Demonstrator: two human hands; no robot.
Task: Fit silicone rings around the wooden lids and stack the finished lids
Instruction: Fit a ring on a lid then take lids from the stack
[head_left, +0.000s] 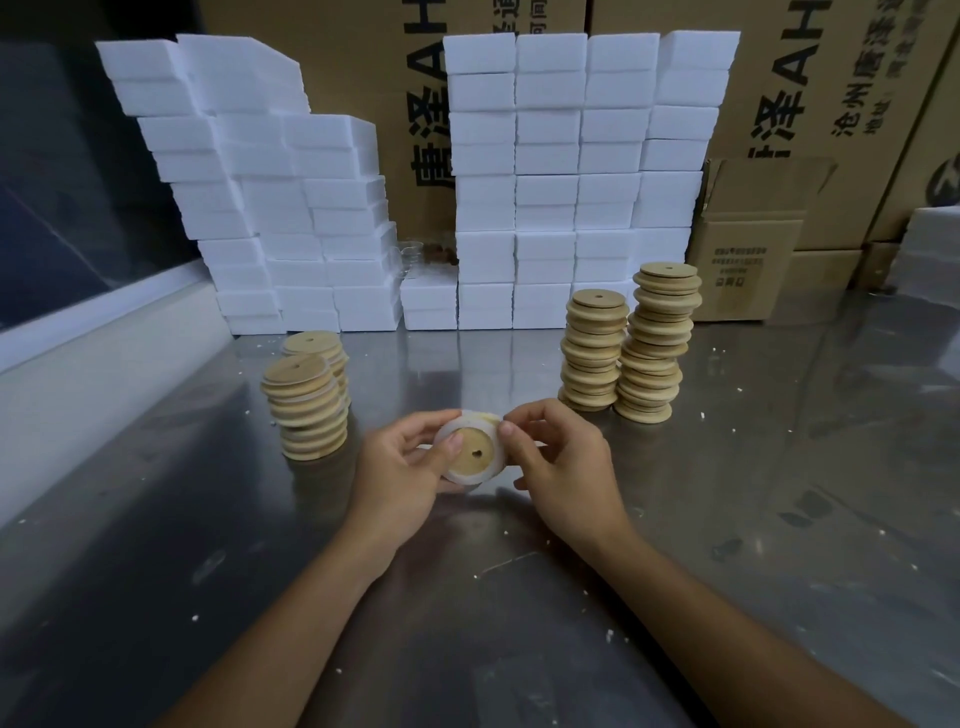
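Observation:
A round wooden lid (475, 451) with a small centre hole is held above the steel table, tilted toward me. A whitish silicone ring (496, 462) lies around its rim. My left hand (402, 470) grips the lid from the left, thumb on its face. My right hand (563, 470) pinches the ring at the lid's upper right edge. Two stacks of ringed lids (307, 402) stand to the left. Two taller stacks of plain wooden lids (628, 353) stand to the right.
The steel table (519, 597) is speckled with white foam crumbs. A wall of white foam blocks (545, 182) lines the back, cardboard cartons (748, 244) behind and to the right. A pale ledge (78, 374) runs along the left.

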